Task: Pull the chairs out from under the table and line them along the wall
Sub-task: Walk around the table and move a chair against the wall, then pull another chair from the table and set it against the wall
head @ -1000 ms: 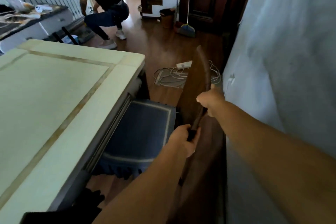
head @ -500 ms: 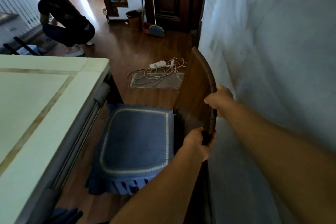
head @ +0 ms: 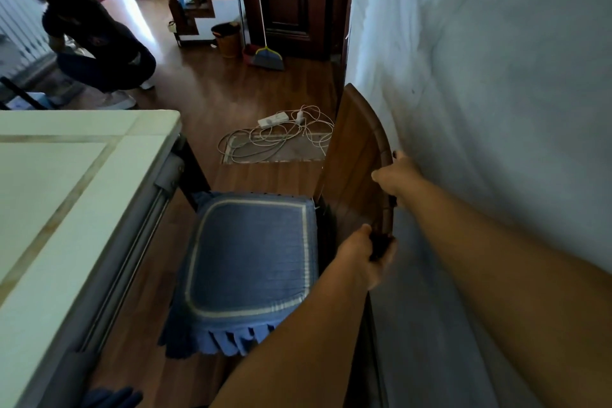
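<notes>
- My left hand [head: 364, 255] is closed around the near end of the chair [head: 357, 156] back's curved top rail.
- My right hand [head: 395, 174] is wrapped over that same rail farther along, fingers curled behind it.
- The wooden chair, with its blue cushion [head: 251, 252], stands clear of the table [head: 82, 195], its back just beside the white wall [head: 496, 93].
- Beyond it, a power strip [head: 273, 119] and tangled cords lie on the floor.
</notes>
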{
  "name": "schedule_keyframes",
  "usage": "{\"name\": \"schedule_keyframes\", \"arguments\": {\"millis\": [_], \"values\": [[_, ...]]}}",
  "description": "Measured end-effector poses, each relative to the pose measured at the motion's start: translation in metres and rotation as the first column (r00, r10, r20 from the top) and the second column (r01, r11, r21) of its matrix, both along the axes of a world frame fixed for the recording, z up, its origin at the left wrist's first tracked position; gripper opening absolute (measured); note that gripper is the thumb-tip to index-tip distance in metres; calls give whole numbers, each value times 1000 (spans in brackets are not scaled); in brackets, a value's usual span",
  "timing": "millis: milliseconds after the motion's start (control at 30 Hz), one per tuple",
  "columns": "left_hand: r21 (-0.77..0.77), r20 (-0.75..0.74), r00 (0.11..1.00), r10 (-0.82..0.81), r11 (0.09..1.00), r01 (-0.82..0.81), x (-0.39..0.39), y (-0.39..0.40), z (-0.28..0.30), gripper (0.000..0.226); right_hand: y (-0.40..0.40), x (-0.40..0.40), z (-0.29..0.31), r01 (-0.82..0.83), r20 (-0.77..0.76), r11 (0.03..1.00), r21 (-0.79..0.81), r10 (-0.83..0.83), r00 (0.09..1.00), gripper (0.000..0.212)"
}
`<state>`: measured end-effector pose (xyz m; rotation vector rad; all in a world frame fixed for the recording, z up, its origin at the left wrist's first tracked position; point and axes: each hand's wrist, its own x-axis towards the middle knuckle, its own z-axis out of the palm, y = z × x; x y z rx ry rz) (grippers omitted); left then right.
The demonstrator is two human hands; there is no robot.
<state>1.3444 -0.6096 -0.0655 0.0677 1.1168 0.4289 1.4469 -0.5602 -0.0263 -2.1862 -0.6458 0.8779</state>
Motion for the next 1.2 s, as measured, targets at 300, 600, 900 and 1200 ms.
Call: {"name": "schedule_keyframes", "arguments": {"millis": [300, 600, 900, 1200], "values": [[155, -127, 970, -209, 961, 228, -56, -13, -11, 55, -51, -33, 25, 126, 47, 960, 251, -142, 989, 64], [388, -142, 989, -31, 918, 85, -174, -106, 30, 43, -162, -130, 51, 144, 162, 808, 571, -283, 945, 28], [534, -224, 972, 71, 843, 61, -257, -185, 69, 26, -262, -219, 65, 218, -28, 776, 592, -250, 968, 28], [589, -240, 957, 162, 808, 11, -304, -254, 89, 32, -323, -272, 66, 178, -87, 798, 576, -157, 984, 26]]}}
